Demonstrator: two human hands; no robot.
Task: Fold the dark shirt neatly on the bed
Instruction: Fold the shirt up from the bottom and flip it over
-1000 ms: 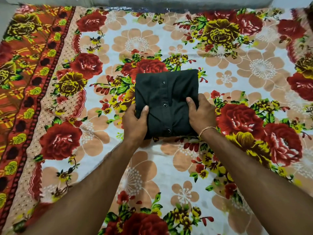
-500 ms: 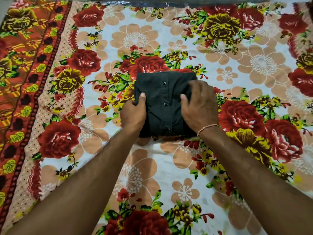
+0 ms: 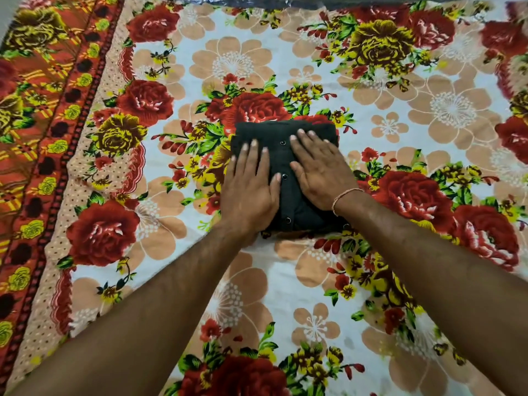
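The dark shirt [image 3: 285,158] lies folded into a small rectangle in the middle of the bed, its button placket running down the centre. My left hand [image 3: 249,184] lies flat on its left half, fingers straight and pointing away from me. My right hand [image 3: 320,167] lies flat on the right half, palm down, with a thin thread band at the wrist. Both palms press on the cloth and hide most of the shirt's top surface.
The bed is covered by a floral sheet [image 3: 400,138] with red roses and beige flowers on white. An orange patterned border [image 3: 43,138] runs down the left side. A dark strip [image 3: 285,1] marks the far edge of the bed.
Both hands left the shirt's side edges, where they gripped it, and moved onto its top. They now lie flat with straight fingers.
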